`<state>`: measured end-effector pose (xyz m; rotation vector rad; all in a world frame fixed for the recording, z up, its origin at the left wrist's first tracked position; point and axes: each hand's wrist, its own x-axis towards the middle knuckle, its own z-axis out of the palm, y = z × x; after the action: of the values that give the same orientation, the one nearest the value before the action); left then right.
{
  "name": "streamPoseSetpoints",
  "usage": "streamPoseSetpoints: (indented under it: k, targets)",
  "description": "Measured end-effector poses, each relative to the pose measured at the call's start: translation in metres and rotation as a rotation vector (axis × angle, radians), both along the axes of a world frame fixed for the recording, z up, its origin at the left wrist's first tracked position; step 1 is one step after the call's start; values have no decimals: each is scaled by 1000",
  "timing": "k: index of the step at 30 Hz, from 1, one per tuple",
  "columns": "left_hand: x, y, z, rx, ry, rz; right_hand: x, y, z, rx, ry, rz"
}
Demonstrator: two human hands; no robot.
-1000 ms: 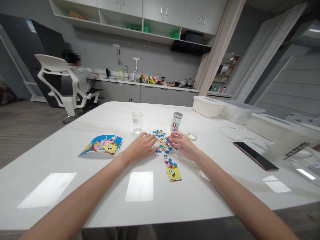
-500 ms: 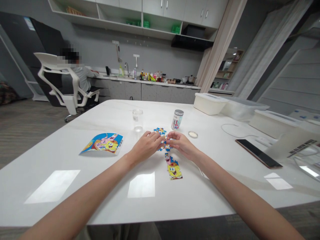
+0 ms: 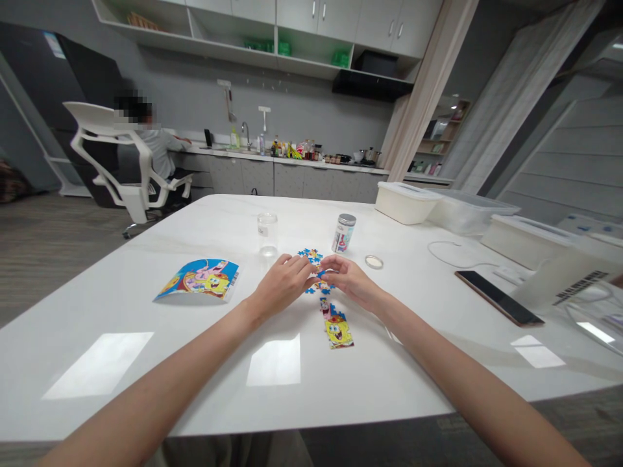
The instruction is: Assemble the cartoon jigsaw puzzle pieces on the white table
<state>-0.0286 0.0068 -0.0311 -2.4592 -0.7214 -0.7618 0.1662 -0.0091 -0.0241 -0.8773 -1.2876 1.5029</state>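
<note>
Small blue and yellow jigsaw pieces (image 3: 310, 253) lie in a loose pile on the white table, partly covered by my hands. My left hand (image 3: 286, 280) rests over the pile's left side, fingers bent and drawn together; whatever its fingertips hold is hidden. From the right my right hand (image 3: 354, 280) reaches in, thumb and fingers closed on a jigsaw piece (image 3: 321, 275) with blue on it. Just nearer to me lies a joined strip of the jigsaw (image 3: 337, 328), showing a yellow cartoon face. A curled picture sheet (image 3: 207, 280) with cartoon figures lies to the left.
Behind the pile stand a clear jar (image 3: 267, 237) and a printed can (image 3: 344, 233). A round lid (image 3: 374, 262) lies right of my right hand. Farther right are a phone (image 3: 497, 298), a white cable (image 3: 440, 254) and storage boxes (image 3: 407, 202). A person (image 3: 158, 149) sits beyond the table.
Both hands stay over the pile, with only slight finger movement. A blue patch now shows between them at the right fingertips. The joined strip and picture sheet lie as before.
</note>
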Motion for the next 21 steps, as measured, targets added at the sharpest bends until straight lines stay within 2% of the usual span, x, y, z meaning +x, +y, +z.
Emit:
streamPoseSetpoints:
  k: [8, 14, 21]
  targets:
    - [0, -2, 2, -27, -21, -32, 2, 4, -3, 4, -40, -12]
    - [-1, 0, 0, -26, 43, -36, 6, 4, 0, -6, -63, -7]
    - [-2, 1, 1, 54, 62, -40, 7, 4, 0, -37, -99, 11]
